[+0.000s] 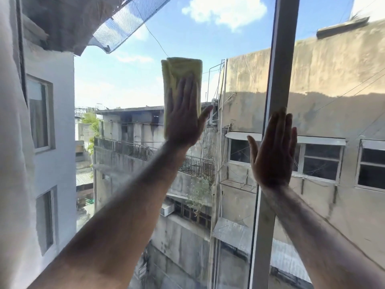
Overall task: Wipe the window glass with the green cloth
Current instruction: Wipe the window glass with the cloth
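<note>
You're mid-wipe: left hand [184, 119] flat, fingers together, pinning the folded green cloth [180, 80] to the window glass [129, 86], upper-mid pane. Right hand [275, 152] open, empty, braced on the frame [279, 84]. Next, imo: keep palm pressure even, sweep overlapping strokes toward unwiped areas.

We had one view only, worn on the head, facing straight out and slightly down, close to the window glass [129, 84]. The frame post [277, 84] stood right of centre, with both forearms entering from the bottom corners.
</note>
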{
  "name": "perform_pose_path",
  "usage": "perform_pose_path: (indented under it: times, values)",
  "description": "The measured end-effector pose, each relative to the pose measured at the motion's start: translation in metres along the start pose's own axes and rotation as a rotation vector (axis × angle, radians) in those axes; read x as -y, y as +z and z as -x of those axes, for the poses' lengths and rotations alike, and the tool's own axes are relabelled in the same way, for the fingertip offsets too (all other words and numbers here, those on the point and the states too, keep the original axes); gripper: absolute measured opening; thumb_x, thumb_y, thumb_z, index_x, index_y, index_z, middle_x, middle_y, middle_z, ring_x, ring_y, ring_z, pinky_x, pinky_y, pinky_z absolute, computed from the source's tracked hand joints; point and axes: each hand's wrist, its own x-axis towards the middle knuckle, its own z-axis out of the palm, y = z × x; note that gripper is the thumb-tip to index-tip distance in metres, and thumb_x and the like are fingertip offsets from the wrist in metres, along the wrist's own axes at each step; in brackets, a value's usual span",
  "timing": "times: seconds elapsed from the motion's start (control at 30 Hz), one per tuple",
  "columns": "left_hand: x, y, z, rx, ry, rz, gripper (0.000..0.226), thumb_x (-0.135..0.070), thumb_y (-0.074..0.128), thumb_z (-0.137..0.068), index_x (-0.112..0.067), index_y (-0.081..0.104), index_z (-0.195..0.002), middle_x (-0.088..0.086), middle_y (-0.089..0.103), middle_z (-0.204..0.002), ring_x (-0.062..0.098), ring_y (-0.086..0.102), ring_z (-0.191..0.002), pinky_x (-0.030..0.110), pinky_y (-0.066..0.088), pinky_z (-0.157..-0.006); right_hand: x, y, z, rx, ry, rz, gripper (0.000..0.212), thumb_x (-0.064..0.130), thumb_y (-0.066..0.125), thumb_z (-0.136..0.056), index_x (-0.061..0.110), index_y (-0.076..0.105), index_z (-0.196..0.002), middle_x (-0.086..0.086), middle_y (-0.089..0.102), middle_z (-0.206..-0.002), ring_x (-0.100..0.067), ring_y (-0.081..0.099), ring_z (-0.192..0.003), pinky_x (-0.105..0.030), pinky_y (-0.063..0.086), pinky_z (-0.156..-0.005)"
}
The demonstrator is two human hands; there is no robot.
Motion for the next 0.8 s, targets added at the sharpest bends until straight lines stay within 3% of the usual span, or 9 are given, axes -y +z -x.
perform_pose_path:
  times: [0.17,0.23,0.3,0.37,0.5,0.57,0.7,0.8]
  values:
    - [-0.033,0.01,0.084,0.054,0.142,-0.005,0.093,-0.07,0.015,-0.098,-0.003,0.033,-0.16,0.015,0.03,-0.17,0.029,0.025,-0.16,0.051,0.023,-0.129,-0.001,0.001,0.001,-0.016,0.0,-0.004,0.08,0.053,0.032,-0.111,-0.001,0.009,-0.165,-0.02,0.009,-0.175,-0.033,0.009,-0.164,-0.054,0.02,-0.131]
    - [-0.026,0.006,0.103,0.06,0.171,-0.004,0.081,-0.064,0.022,-0.103,-0.007,0.039,-0.158,0.013,0.037,-0.167,0.027,0.036,-0.155,0.049,0.032,-0.126,-0.001,0.001,0.001,-0.016,0.002,-0.004,0.079,0.053,0.032,-0.111,-0.001,0.011,-0.165,-0.02,0.01,-0.175,-0.033,0.011,-0.163,-0.054,0.02,-0.131]
    - [-0.016,0.001,0.099,-0.02,0.226,-0.011,0.054,-0.044,0.045,-0.108,-0.012,0.051,-0.151,0.01,0.053,-0.157,0.026,0.055,-0.142,0.047,0.044,-0.113,-0.001,0.0,0.0,-0.02,0.006,-0.003,0.079,0.053,0.033,-0.111,-0.001,0.011,-0.165,-0.02,0.011,-0.175,-0.032,0.011,-0.163,-0.053,0.02,-0.132]
    - [-0.007,-0.004,0.08,-0.115,0.255,-0.019,0.039,-0.013,0.062,-0.098,-0.015,0.063,-0.136,0.006,0.065,-0.145,0.024,0.065,-0.128,0.047,0.05,-0.103,-0.001,-0.001,0.0,-0.018,0.002,-0.009,0.078,0.053,0.031,-0.111,-0.001,0.011,-0.164,-0.02,0.011,-0.175,-0.033,0.011,-0.163,-0.053,0.019,-0.132]
    - [0.005,-0.02,0.04,-0.095,0.222,-0.006,0.039,0.009,0.049,-0.089,-0.014,0.065,-0.117,0.009,0.053,-0.156,0.029,0.048,-0.146,0.066,0.035,-0.118,-0.002,-0.002,0.001,0.0,-0.005,-0.027,0.078,0.053,0.028,-0.111,0.0,0.009,-0.165,-0.02,0.009,-0.175,-0.033,0.009,-0.163,-0.054,0.019,-0.132]
    - [0.006,-0.027,0.028,-0.058,0.187,0.031,0.045,0.012,0.048,-0.085,-0.009,0.062,-0.122,0.013,0.063,-0.143,0.03,0.058,-0.136,0.07,0.034,-0.119,-0.002,-0.001,0.001,0.0,-0.004,-0.034,0.077,0.051,0.03,-0.111,0.0,0.009,-0.165,-0.021,0.009,-0.175,-0.034,0.01,-0.163,-0.054,0.019,-0.132]
    - [0.001,-0.042,0.016,0.068,0.095,0.066,0.062,0.012,0.062,-0.084,-0.005,0.051,-0.142,0.014,0.072,-0.124,0.031,0.067,-0.118,0.064,0.047,-0.111,-0.002,-0.001,0.001,0.004,-0.008,-0.052,0.076,0.048,0.032,-0.112,-0.001,0.009,-0.164,-0.021,0.01,-0.175,-0.034,0.01,-0.163,-0.055,0.019,-0.131]
    - [-0.005,-0.051,0.009,0.138,0.079,0.058,0.046,0.006,0.067,-0.09,-0.003,0.062,-0.135,0.015,0.072,-0.123,0.031,0.068,-0.115,0.055,0.059,-0.097,-0.003,-0.001,0.0,0.006,-0.008,-0.066,0.075,0.046,0.033,-0.112,-0.001,0.01,-0.164,-0.021,0.01,-0.175,-0.034,0.01,-0.163,-0.055,0.019,-0.131]
